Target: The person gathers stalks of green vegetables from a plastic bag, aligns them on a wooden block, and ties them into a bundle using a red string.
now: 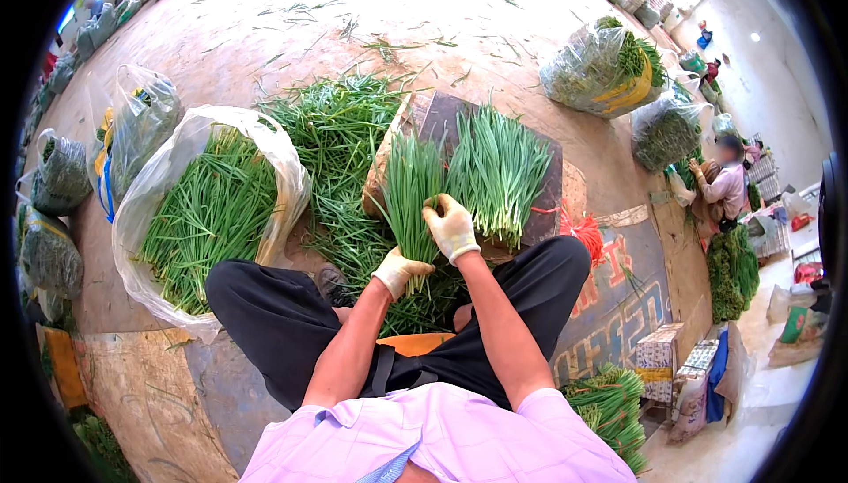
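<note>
My left hand [402, 272], in a pale work glove, is closed around the lower stalks of a bunch of long green leafy stalks, which look like garlic chives [412, 181]. My right hand [451, 226], gloved too, touches the right side of that bunch with bent fingers; whether it pinches any leaves I cannot tell. Right of the bunch, a pile of the same greens [498, 171] lies with its pale ends towards me on a dark board [546, 208]. Red ties [583, 234] lie by my right knee.
A large open plastic bag of greens [212, 218] stands at the left, beside loose leaves [338, 125] on the floor. Filled bags [599, 75] stand at the upper right. Tied bundles [609, 410] lie behind me at the right. Another person [725, 181] sits at the far right.
</note>
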Action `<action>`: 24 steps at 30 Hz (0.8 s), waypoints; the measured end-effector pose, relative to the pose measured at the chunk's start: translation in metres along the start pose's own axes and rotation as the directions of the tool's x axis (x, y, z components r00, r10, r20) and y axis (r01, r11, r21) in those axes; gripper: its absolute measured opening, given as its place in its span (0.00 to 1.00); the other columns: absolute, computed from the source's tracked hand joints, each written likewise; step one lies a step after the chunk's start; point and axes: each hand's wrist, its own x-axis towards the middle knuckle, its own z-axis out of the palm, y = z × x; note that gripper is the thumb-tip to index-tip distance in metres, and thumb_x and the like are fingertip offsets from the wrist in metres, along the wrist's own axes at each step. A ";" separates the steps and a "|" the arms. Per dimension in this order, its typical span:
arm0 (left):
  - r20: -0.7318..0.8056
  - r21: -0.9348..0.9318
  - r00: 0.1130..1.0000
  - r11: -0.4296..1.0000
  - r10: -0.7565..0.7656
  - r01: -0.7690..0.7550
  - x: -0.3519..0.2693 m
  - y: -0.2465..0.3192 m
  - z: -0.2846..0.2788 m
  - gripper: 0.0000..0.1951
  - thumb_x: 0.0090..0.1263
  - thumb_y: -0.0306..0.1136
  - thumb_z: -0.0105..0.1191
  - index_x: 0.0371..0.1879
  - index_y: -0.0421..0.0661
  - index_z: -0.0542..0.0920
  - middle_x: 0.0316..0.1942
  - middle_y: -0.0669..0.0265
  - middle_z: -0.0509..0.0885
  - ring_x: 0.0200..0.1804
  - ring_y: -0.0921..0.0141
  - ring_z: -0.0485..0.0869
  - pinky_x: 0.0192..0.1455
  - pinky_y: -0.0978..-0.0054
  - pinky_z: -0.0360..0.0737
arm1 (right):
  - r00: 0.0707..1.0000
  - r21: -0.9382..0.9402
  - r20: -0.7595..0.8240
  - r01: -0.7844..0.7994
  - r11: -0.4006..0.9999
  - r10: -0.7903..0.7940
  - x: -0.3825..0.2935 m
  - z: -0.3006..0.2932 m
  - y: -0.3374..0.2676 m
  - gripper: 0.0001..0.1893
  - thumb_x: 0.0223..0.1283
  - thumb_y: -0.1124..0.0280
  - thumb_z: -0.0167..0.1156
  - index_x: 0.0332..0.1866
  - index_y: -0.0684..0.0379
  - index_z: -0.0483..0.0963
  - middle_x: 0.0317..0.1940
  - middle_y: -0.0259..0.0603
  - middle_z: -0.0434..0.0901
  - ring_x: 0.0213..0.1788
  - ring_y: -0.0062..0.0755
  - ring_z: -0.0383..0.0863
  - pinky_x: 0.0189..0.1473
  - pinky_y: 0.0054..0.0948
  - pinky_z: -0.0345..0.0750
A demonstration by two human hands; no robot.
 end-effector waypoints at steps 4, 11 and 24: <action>0.039 0.064 0.999 0.998 0.001 -0.003 0.002 -0.004 -0.002 0.28 0.49 0.10 0.63 0.53 0.40 0.80 0.43 0.64 0.86 0.43 0.68 0.86 0.49 0.68 0.83 | 0.986 -0.250 -0.043 0.148 0.957 -0.164 0.017 0.010 0.016 0.10 0.58 0.68 0.67 0.40 0.63 0.82 0.28 0.39 0.84 0.24 0.24 0.81 0.32 0.26 0.78; 0.049 0.058 0.998 0.998 0.036 -0.038 -0.002 0.000 -0.006 0.31 0.48 0.12 0.64 0.57 0.39 0.79 0.46 0.64 0.86 0.45 0.68 0.86 0.51 0.69 0.82 | 0.971 0.073 0.116 -0.221 0.973 0.211 0.011 -0.001 0.002 0.09 0.59 0.69 0.68 0.40 0.63 0.81 0.23 0.35 0.83 0.22 0.21 0.79 0.26 0.24 0.77; 0.084 -0.079 0.994 0.995 0.072 -0.065 -0.006 0.009 0.010 0.30 0.52 0.16 0.65 0.58 0.42 0.77 0.45 0.65 0.86 0.42 0.69 0.86 0.47 0.70 0.83 | 0.969 0.439 0.245 -0.146 0.886 0.038 -0.016 -0.022 -0.009 0.11 0.75 0.65 0.56 0.50 0.61 0.78 0.35 0.33 0.83 0.28 0.17 0.79 0.29 0.19 0.76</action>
